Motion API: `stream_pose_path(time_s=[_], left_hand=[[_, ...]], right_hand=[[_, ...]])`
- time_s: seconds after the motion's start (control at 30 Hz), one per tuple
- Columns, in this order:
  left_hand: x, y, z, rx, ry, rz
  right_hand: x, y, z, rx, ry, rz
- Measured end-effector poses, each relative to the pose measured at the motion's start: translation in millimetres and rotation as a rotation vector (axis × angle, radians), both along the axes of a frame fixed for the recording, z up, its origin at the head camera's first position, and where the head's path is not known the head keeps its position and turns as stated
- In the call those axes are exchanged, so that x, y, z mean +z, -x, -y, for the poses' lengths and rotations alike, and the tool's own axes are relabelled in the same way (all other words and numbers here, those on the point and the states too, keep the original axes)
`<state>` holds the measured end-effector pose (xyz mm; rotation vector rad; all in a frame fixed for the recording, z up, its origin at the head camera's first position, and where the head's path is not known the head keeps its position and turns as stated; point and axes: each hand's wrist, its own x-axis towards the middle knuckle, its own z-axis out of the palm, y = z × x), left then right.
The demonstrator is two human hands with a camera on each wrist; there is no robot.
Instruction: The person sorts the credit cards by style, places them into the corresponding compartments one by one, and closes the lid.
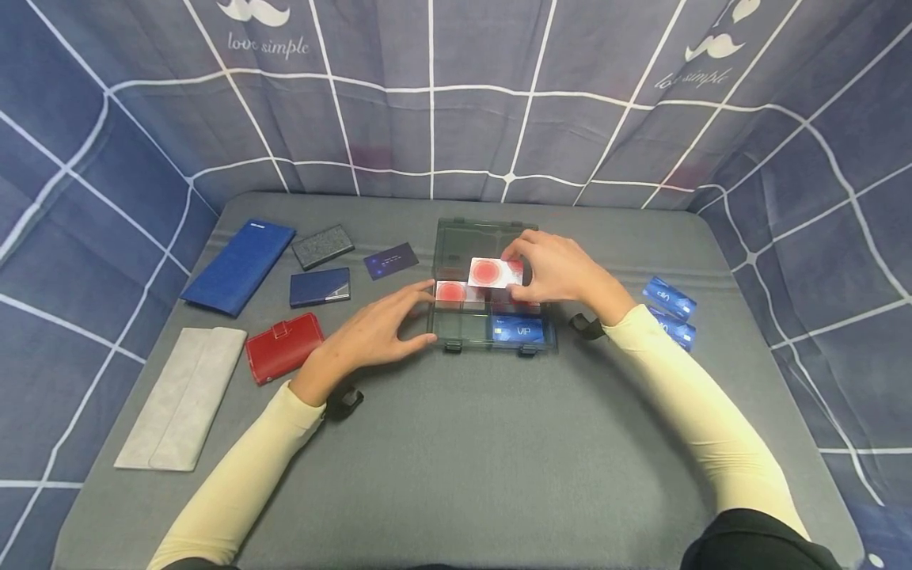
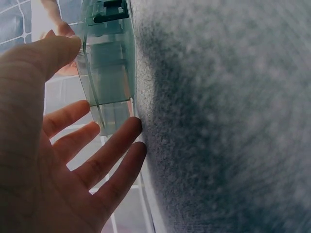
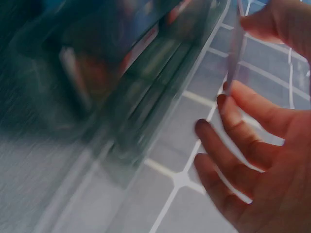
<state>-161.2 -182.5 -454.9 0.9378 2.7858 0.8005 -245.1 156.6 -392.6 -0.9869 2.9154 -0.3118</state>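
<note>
Red-dot card (image 1: pixel 492 271): pinched by right hand (image 1: pixel 559 269), edge partly covered.
Case (image 1: pixel 456 328): left hand (image 1: pixel 378 332) open, touching its side; right-wrist view blurred.

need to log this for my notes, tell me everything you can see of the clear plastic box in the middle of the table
The clear plastic box is a smoky, see-through case lying flat on the grey table, with two dark latches on its near edge. Inside are compartments: a blue VIP card lies front right, a white card with a red circle sits at left. The left hand touches its left side with straight fingers. The right hand pinches another red-circle card above it.
</note>
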Motion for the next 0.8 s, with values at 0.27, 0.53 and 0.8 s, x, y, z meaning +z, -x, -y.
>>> stream_pose_path(time_s=[0.27,0.53,0.8], left_hand=[[1.8,-0.9,0.2,-0.003,-0.009,-0.008],[-0.6,-1.1,-0.1,-0.004,-0.014,-0.003],[-0.6,-0.7,0.5,-0.004,-0.026,-0.005]], right_hand=[[-3.1,-4.9,24.0,0.086,-0.046,-0.016],[-12.0,-3.7,38.2,0.110,-0.055,-0.018],[-12.2,-5.8,50.3,0.136,-0.077,-0.045]])
